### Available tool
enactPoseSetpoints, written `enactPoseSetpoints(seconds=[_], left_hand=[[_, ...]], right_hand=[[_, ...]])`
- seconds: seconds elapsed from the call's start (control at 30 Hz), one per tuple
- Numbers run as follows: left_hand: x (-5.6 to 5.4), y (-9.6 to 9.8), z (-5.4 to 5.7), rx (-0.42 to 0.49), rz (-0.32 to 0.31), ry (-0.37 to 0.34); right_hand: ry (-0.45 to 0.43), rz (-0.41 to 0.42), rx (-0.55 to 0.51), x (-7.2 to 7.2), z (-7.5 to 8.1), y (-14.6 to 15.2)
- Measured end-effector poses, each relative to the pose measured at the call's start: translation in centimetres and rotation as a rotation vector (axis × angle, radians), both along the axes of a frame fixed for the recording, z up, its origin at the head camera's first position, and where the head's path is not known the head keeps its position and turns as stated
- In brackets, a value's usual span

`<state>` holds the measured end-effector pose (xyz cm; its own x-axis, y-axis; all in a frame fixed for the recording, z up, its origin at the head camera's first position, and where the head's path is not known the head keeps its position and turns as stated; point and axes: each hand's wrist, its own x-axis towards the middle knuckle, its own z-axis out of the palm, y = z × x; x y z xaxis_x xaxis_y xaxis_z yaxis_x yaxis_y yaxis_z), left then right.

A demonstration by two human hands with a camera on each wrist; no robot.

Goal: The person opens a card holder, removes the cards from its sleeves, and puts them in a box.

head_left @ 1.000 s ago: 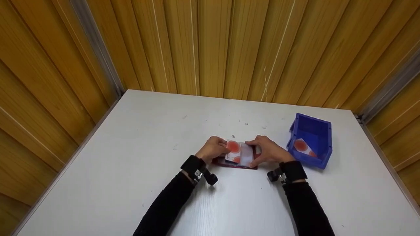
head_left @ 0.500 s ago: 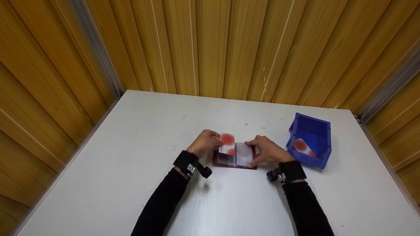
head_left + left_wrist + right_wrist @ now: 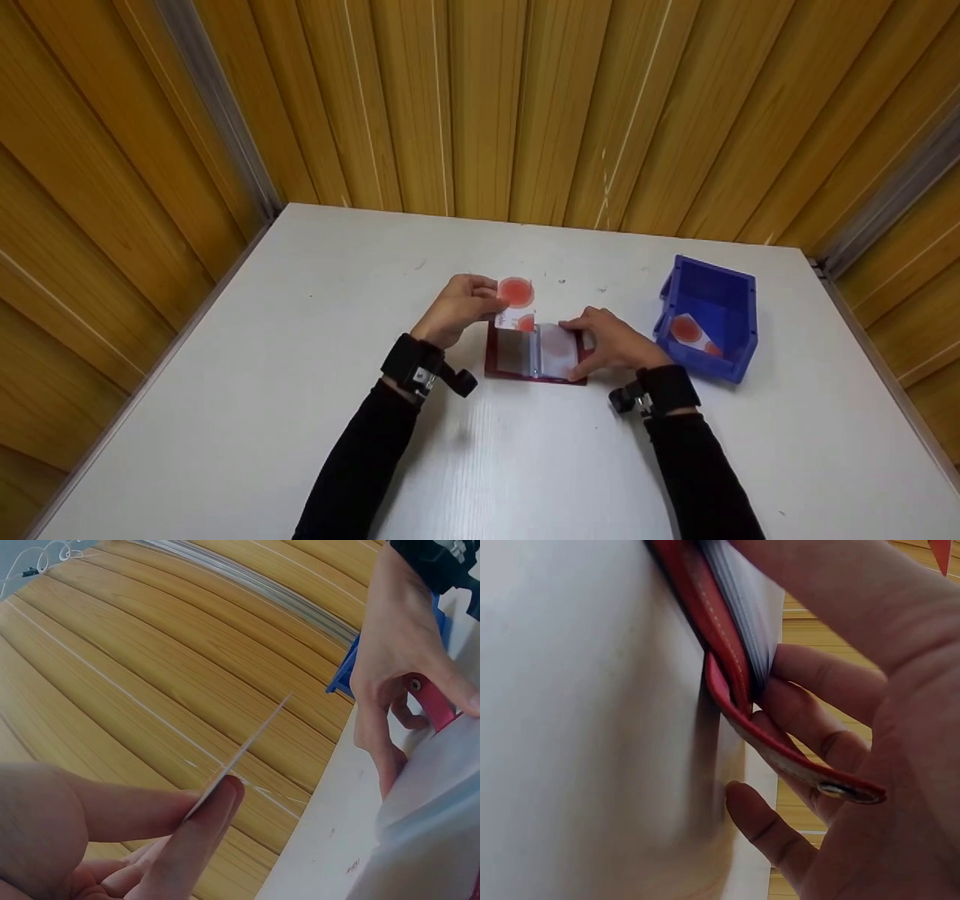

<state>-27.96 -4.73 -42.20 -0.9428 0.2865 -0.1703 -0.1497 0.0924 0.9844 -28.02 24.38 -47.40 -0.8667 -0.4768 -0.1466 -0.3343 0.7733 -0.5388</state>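
Observation:
My left hand [image 3: 454,307] pinches a white card [image 3: 515,291] with red circles between thumb and fingers, raised over the far left part of an open red card holder [image 3: 491,361]. Edge-on in the left wrist view, the same card [image 3: 259,731] shows as a thin sliver. The holder lies spread on the table, with clear plastic sleeves [image 3: 557,356] on its right side. My right hand [image 3: 619,341] grips that side, thumb at the near edge and fingers at the far edge. A red strap with a metal snap [image 3: 832,789] sticks out beneath the right palm.
To the right of my right hand stands a blue plastic bin [image 3: 712,300], with a white card with red circles [image 3: 688,330] inside it. Wood-patterned panels [image 3: 480,112] rise behind the white table [image 3: 337,300] and along its sides.
My left hand has lifted the card off the holder's left side, moving away from me and slightly left, which uncovers the left sleeve. The right hand has stayed on the holder.

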Motion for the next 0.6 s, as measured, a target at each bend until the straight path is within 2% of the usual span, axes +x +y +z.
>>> enactPoseSetpoints(seconds=[0.23,0.43,0.53,0.6], left_hand=[[-0.1,0.2,-0.3,0.003,-0.005,-0.005],[0.1,0.2,-0.4,0.018,-0.004,0.014],[0.2,0.4,-0.5,0.033,-0.004,0.025],[0.3,0.6,-0.5,0.037,-0.002,0.027]], right_hand=[[-0.011,-0.011,0.009,0.1,0.0,0.0],[0.004,-0.009,-0.003,0.4,0.8,-0.1],[0.04,-0.063,-0.127,0.4,1.2,-0.4],[0.041,-0.165,-0.308,0.4,1.4,-1.0]])
